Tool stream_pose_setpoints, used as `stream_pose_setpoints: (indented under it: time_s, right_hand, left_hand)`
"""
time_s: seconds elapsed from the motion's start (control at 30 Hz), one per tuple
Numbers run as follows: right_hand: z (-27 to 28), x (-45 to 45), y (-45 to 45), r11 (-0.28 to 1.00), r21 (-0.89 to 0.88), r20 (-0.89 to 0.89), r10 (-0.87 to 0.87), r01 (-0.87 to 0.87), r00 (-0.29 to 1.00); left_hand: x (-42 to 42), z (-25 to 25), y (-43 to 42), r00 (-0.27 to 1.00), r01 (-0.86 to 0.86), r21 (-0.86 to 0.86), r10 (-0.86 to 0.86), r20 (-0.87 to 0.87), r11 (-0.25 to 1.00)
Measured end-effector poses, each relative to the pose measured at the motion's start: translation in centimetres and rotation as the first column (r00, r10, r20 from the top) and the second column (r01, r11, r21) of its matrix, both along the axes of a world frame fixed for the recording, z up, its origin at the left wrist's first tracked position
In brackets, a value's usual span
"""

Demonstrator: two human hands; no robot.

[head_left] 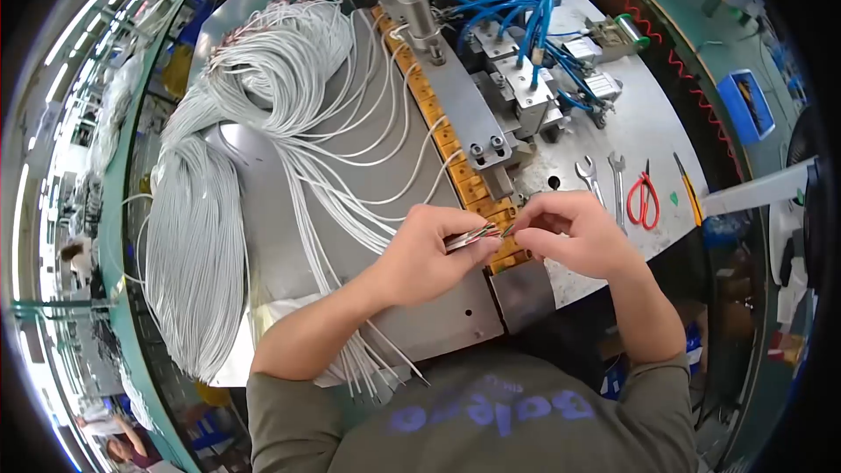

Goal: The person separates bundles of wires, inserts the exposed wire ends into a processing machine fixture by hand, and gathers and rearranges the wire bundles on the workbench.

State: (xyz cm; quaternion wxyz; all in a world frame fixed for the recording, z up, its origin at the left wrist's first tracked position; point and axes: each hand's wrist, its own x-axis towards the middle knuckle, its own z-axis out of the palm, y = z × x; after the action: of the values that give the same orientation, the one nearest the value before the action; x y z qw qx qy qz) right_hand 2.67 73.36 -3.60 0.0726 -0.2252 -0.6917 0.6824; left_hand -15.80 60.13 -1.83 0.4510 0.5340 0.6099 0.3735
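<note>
My left hand (425, 254) is closed around the end of a white cable. Thin coloured wires (487, 232), red, green and white among them, stick out past its thumb and forefinger. Facing it, my right hand (578, 232) has its thumb and fingertips brought together at the tips of those wires, pinching what looks like a green one. Both hands are above the near end of a long yellow toothed fixture (429, 105). Several white cables (350, 219) run from under my left hand to a large bundle (280, 61) on the metal plate.
A pneumatic press (460, 114) with blue air hoses (543, 17) stands behind the fixture. On the right of the plate lie two wrenches (618, 184), red-handled scissors (644, 200) and a yellow knife (690, 193). More cables (197, 254) hang at the left edge. A blue bin (746, 107) stands far right.
</note>
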Motion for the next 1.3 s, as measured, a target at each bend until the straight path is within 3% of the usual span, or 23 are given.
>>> stream_pose_setpoints:
  time_s: [0.13, 0.17, 0.3, 0.43, 0.5, 0.6, 0.67, 0.77, 0.87, 1.0, 1.07, 1.17, 1.3]
  right_hand:
    - [0.6, 0.2, -0.6, 0.991, -0.124, -0.063, 0.047, -0.054, 0.997]
    - [0.6, 0.1, -0.6, 0.998, -0.026, -0.017, 0.05, -0.051, 0.999]
    - [0.5, 0.0, -0.9, 0.999, 0.039, -0.047, 0.026, -0.024, 0.999]
    - [0.3, -0.2, -1.7, 0.955, 0.291, -0.117, -0.025, 0.058, 0.993]
    - [0.5, -0.3, -2.0, 0.98, 0.188, -0.121, -0.043, 0.066, 0.992]
    - [0.5, -0.6, -2.1, 0.997, -0.034, -0.089, -0.071, 0.068, 0.994]
    - [0.2, -0.5, -1.8, 0.985, -0.171, -0.087, -0.054, 0.039, 0.995]
    - [0.3, -0.6, -1.9, 0.995, 0.095, -0.126, -0.017, 0.029, 0.992]
    - [1.8, -0.6, -1.0, 0.939, 0.313, -0.069, 0.172, -0.143, 0.983]
    - [0.9, -1.1, -2.3, 0.988, 0.151, -0.155, -0.006, 0.029, 0.988]
    - [0.9, -0.9, -2.7, 0.991, 0.099, -0.164, -0.077, 0.094, 0.983]
    - [-0.3, -0.3, -1.6, 0.972, 0.234, -0.045, 0.025, -0.014, 0.999]
    - [-1.8, 0.1, 0.2, 0.984, -0.147, 0.18, -0.075, 0.102, 0.981]
  left_hand:
    - [0.0, -0.6, 0.0, 1.0, 0.029, -0.091, -0.028, 0.006, 0.995]
    - [0.2, -0.3, -0.1, 1.0, 0.019, -0.097, -0.016, 0.027, 0.995]
    - [0.1, -0.4, -0.2, 0.999, 0.043, -0.081, -0.042, 0.017, 0.996]
    - [0.5, -0.5, -0.4, 0.999, 0.021, 0.008, -0.021, -0.044, 1.0]
    - [0.7, -0.8, -0.3, 0.983, 0.059, 0.128, -0.036, -0.178, 0.99]
    - [0.8, -0.6, -0.5, 0.984, 0.029, 0.219, 0.011, -0.18, 0.975]
    - [0.8, -0.8, -0.7, 0.996, 0.0, 0.172, 0.015, -0.086, 0.985]
    - [0.7, -0.8, -0.8, 0.998, 0.007, 0.149, 0.001, -0.055, 0.989]
    - [0.5, -0.8, -0.8, 0.998, 0.055, 0.125, -0.053, -0.023, 0.991]
    - [0.5, -1.1, -1.0, 0.995, -0.002, 0.155, -0.014, 0.098, 0.988]
    - [0.8, -1.0, -0.9, 1.0, -0.009, 0.147, 0.008, 0.004, 0.989]
    - [0.7, -1.4, -0.9, 0.982, 0.029, 0.119, -0.007, -0.188, 0.992]
    - [1.2, -2.3, -1.0, 0.922, 0.009, 0.125, 0.041, -0.384, 0.992]
